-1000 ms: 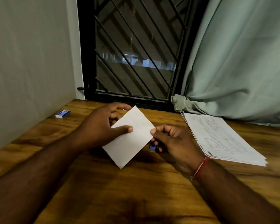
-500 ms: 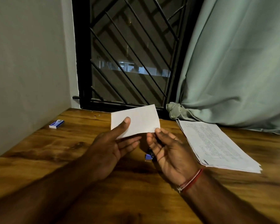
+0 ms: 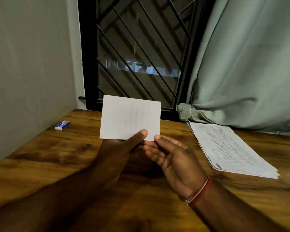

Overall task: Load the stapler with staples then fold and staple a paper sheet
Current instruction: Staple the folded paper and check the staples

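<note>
Centre frame: left hand [image 3: 122, 148] pinches the paper [image 3: 131, 118]; right hand [image 3: 174, 158] loose, thumb touching its corner. Far left, a box [image 3: 62, 125], contents hidden.

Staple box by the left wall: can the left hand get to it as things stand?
Probably yes: bare table lies between the left hand and the staple box, but its fingers hold the folded paper.

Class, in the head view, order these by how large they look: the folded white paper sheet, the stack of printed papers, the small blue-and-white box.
1. stack of printed papers
2. folded white paper sheet, nearly as large, but held nearer the camera
3. small blue-and-white box, clearly smallest
</note>
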A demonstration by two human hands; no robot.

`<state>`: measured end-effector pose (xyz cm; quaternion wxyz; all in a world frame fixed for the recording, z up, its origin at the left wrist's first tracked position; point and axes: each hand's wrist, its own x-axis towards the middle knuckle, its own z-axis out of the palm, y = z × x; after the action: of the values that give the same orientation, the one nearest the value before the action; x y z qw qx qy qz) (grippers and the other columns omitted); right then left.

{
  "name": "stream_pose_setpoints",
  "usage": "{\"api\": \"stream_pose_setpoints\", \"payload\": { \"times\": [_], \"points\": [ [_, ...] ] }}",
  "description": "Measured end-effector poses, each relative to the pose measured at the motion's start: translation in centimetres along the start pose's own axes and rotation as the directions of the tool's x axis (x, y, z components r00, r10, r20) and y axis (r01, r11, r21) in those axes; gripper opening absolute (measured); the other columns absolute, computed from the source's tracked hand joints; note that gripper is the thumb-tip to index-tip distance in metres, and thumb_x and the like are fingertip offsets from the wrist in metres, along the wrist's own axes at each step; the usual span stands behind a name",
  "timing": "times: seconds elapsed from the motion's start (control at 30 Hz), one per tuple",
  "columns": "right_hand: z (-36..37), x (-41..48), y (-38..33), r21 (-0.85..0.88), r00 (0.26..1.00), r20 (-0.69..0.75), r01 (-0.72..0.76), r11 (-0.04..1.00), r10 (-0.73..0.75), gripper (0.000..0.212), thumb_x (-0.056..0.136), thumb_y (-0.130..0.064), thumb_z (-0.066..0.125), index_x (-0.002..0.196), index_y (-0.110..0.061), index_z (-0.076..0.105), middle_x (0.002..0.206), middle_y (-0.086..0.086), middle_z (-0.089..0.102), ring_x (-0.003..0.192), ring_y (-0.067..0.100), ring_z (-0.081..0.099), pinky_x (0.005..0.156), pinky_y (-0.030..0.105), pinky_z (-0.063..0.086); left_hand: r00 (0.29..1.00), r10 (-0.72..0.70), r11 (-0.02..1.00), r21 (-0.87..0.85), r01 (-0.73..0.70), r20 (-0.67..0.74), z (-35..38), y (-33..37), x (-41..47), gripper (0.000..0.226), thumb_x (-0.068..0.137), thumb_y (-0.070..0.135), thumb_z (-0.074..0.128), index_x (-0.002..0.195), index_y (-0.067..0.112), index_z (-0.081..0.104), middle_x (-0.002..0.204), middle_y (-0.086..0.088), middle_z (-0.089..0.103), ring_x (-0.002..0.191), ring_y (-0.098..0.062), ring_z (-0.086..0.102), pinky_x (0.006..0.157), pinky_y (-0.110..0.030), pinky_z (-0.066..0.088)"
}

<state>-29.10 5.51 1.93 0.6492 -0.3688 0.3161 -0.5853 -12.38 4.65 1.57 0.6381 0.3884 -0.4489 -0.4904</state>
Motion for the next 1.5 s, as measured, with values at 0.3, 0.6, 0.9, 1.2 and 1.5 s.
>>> {"api": "stream_pose_setpoints", "payload": {
  "times": [0.3, 0.6, 0.9, 1.2, 1.5],
  "points": [
    [-1.2, 0.4, 0.0, -0.773, 0.810, 0.025, 0.387, 0.502, -0.586, 0.014, 0.087, -0.016, 0.093, 0.085, -0.024, 0.082, 0.077, -0.008, 0.077, 0.068, 0.006, 0.070, 0.062, 0.018, 0.058, 0.995, 0.102, 0.971, 0.218, -0.102, 0.014, -0.2, -0.3, 0.2, 0.030, 0.091, 0.020, 0.085, 0.112, 0.033, 0.067, 0.089, 0.026, 0.080, 0.083, 0.007, 0.077, 0.065, -0.008, 0.057],
    [-1.3, 0.2, 0.2, -0.785, 0.854, 0.031, 0.343, 0.516, -0.520, 0.006, 0.093, -0.022, 0.087, 0.092, -0.027, 0.089, 0.076, -0.014, 0.081, 0.071, 0.005, 0.077, 0.068, 0.029, 0.067, 0.989, 0.144, 0.933, 0.327, -0.151, 0.044, -0.1, -0.6, 0.0, 0.034, 0.090, 0.026, 0.086, 0.109, 0.041, 0.063, 0.088, 0.035, 0.076, 0.086, 0.017, 0.071, 0.064, -0.001, 0.052],
    [-1.3, 0.1, 0.0, -0.779, 0.871, 0.040, 0.335, 0.531, -0.490, 0.005, 0.096, -0.022, 0.085, 0.096, -0.025, 0.089, 0.079, -0.013, 0.082, 0.076, 0.006, 0.079, 0.069, 0.027, 0.066, 0.980, 0.197, 0.902, 0.389, -0.187, 0.015, -0.2, -0.6, -0.3, 0.060, 0.076, 0.051, 0.087, 0.129, 0.044, 0.059, 0.113, 0.031, 0.070, 0.102, 0.004, 0.070, 0.075, -0.004, 0.051],
    [-1.1, 0.1, 0.0, -0.761, 0.878, 0.047, 0.341, 0.553, -0.477, 0.007, 0.097, -0.019, 0.084, 0.092, -0.023, 0.088, 0.068, -0.017, 0.075, 0.066, 0.001, 0.072, 0.064, 0.018, 0.057, 0.983, 0.177, 0.895, 0.408, -0.179, 0.043, -0.5, -0.6, -0.3, 0.044, 0.085, 0.037, 0.088, 0.119, 0.044, 0.062, 0.105, 0.032, 0.071, 0.093, 0.016, 0.070, 0.070, 0.000, 0.052],
    [-0.9, -0.1, -0.1, -0.777, 0.870, 0.061, 0.349, 0.524, -0.489, 0.009, 0.095, -0.018, 0.082, 0.088, -0.021, 0.086, 0.062, -0.015, 0.071, 0.057, 0.002, 0.066, 0.057, 0.017, 0.053, 0.972, 0.230, 0.874, 0.427, -0.231, 0.053, -0.4, -0.5, -0.4, 0.060, 0.078, 0.052, 0.084, 0.132, 0.046, 0.058, 0.116, 0.033, 0.070, 0.103, 0.009, 0.071, 0.081, -0.007, 0.052]
  ]
}}
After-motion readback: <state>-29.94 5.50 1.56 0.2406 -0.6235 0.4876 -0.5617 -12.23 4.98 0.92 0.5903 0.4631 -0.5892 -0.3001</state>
